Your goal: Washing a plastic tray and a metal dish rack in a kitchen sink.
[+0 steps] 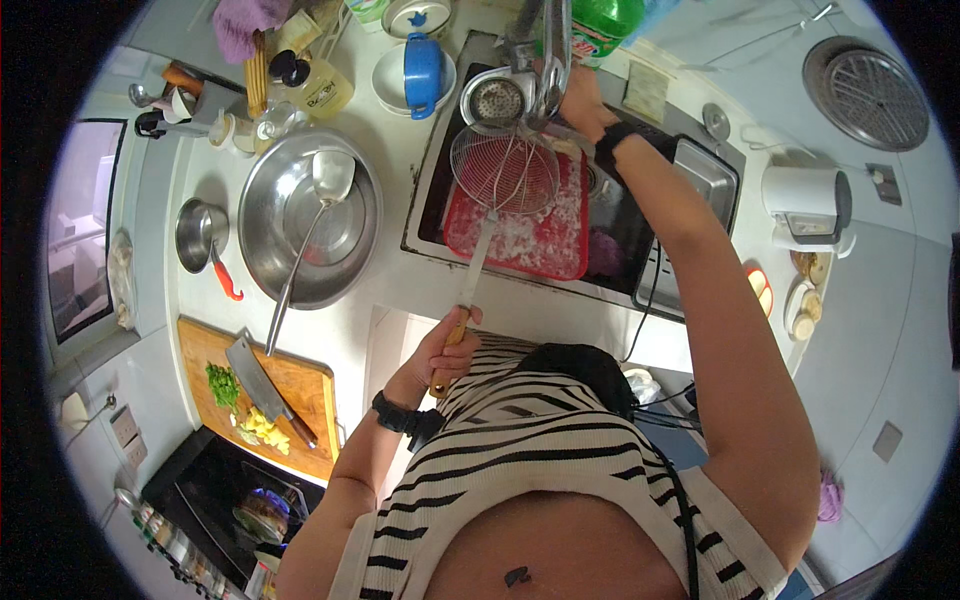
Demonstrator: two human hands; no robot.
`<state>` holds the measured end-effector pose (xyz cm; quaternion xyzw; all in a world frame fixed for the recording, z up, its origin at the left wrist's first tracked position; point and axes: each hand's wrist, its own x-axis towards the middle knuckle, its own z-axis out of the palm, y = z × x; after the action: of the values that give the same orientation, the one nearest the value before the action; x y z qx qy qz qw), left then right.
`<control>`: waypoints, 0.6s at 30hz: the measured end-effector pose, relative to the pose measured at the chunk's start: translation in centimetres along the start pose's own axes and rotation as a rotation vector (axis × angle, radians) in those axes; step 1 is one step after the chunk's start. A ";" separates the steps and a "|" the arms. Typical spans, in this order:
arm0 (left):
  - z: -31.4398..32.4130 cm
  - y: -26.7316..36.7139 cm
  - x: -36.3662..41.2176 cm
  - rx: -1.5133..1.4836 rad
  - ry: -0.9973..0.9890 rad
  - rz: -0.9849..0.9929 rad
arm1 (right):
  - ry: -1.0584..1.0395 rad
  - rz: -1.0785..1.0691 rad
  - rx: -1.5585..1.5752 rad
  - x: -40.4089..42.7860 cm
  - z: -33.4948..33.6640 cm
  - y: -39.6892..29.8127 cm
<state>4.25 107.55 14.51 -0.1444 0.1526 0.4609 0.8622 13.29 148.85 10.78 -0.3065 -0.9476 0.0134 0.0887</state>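
Note:
My left hand [446,349] grips the wooden handle of a wire spider strainer [504,169]. Its round mesh basket hangs over the sink [615,262], under the metal faucet [553,67]. Below the basket, a red board or tray [525,244] with whitish residue lies in the sink. My right hand [583,101] reaches behind the faucet, near a green bottle [606,26]. Its fingers are largely hidden, so I cannot tell whether they hold anything. A round perforated metal strainer [495,99] sits beside the faucet.
A large steel bowl [259,225] with a metal spatula [332,176] stands left. Nearer, a wooden cutting board [315,382] bears a cleaver [259,379], chopped greens [223,386] and yellow pieces [266,431]. A pot [261,516] sits on the stove [202,487]. A white kettle [802,195] stands right.

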 end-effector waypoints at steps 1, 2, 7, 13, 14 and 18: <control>0.0 0.0 0.1 -0.008 0.015 -0.005 | 0.140 -0.021 -0.046 -0.7 -0.6 -0.7; 0.1 0.0 0.1 -0.028 0.004 -0.010 | 0.361 -0.037 0.051 -1.5 -1.2 -1.4; 0.0 0.1 0.7 -0.041 -0.018 -0.008 | 0.441 0.113 0.572 -8.1 -3.7 -6.8; -0.5 -0.5 0.4 -0.007 0.082 -0.102 | 0.233 -0.153 0.586 -9.8 -0.6 -9.0; -0.6 -0.7 0.4 -0.025 0.075 -0.097 | 0.176 0.011 0.588 -9.4 0.1 -8.5; -0.7 -0.7 0.4 -0.022 0.090 -0.086 | 0.102 0.247 0.398 -11.2 1.8 -9.4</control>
<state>5.00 107.20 13.79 -0.1807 0.1800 0.4182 0.8718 16.45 134.75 7.94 -0.3969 -0.8759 0.1952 0.1929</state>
